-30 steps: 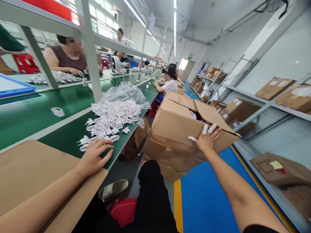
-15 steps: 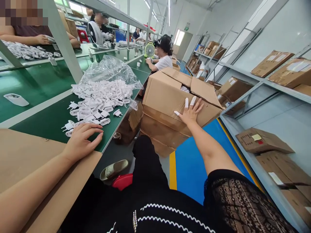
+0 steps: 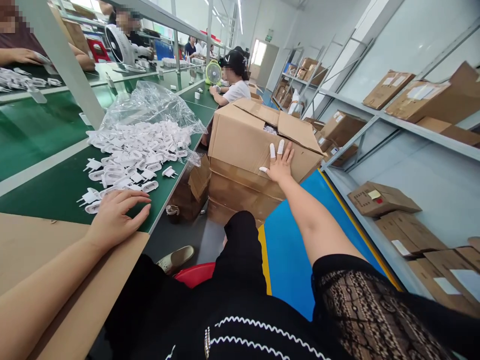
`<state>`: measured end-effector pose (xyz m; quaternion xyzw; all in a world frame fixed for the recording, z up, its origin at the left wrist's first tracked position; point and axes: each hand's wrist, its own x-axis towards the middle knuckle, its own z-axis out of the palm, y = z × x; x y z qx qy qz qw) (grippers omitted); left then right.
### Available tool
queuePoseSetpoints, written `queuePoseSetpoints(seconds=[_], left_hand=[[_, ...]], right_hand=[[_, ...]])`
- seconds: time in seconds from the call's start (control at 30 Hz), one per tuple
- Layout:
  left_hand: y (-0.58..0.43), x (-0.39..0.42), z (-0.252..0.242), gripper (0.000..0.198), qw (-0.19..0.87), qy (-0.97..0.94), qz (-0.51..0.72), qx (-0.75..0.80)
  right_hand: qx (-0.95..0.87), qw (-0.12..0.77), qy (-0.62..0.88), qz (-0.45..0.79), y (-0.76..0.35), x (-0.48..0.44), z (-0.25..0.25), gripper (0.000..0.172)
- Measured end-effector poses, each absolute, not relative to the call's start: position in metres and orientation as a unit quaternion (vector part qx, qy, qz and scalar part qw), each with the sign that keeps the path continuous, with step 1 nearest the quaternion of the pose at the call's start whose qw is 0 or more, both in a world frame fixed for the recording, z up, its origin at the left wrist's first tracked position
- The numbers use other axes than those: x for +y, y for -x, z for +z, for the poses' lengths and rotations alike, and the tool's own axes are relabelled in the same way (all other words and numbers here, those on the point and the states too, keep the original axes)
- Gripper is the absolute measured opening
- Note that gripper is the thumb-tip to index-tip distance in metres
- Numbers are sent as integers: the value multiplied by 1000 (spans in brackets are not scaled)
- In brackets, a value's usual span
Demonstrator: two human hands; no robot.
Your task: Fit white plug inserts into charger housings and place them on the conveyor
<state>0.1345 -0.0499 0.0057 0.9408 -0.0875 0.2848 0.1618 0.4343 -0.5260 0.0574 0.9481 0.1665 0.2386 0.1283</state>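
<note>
My right hand (image 3: pixel 280 164) lies spread against the near side of a large cardboard box (image 3: pixel 240 142), with white finger cots on the thumb and two fingers. The box's top flaps are partly parted, and something pale shows in the gap. Another carton (image 3: pixel 240 192) stands beneath it. My left hand (image 3: pixel 119 215) rests at the edge of the green table (image 3: pixel 56 197), fingers loosely bent and apart, holding nothing. Just beyond its fingers is a pile of white plug housings with two pins (image 3: pixel 138 155). A clear plastic bag (image 3: pixel 153 105) lies behind the pile.
A cardboard sheet (image 3: pixel 37 250) covers the near table corner under my left forearm. Metal shelves (image 3: pixel 360 107) with cartons line the right wall beyond a blue floor lane (image 3: pixel 288 250). A metal post (image 3: pixel 71 65) rises from the table. Co-workers sit farther along.
The whole view has shifted, so most things appear farther left. My right hand stays flat on the box, and my left hand stays at the table edge. My knee appears moved to the right.
</note>
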Motion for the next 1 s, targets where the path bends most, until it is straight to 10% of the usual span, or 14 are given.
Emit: queuePoseSetpoints(seconds=[1.0], left_hand=[[-151,-36,-11,24,150,-946,223,-184]], right_hand=[[208,49,-951,223,-447,-535,69,110]])
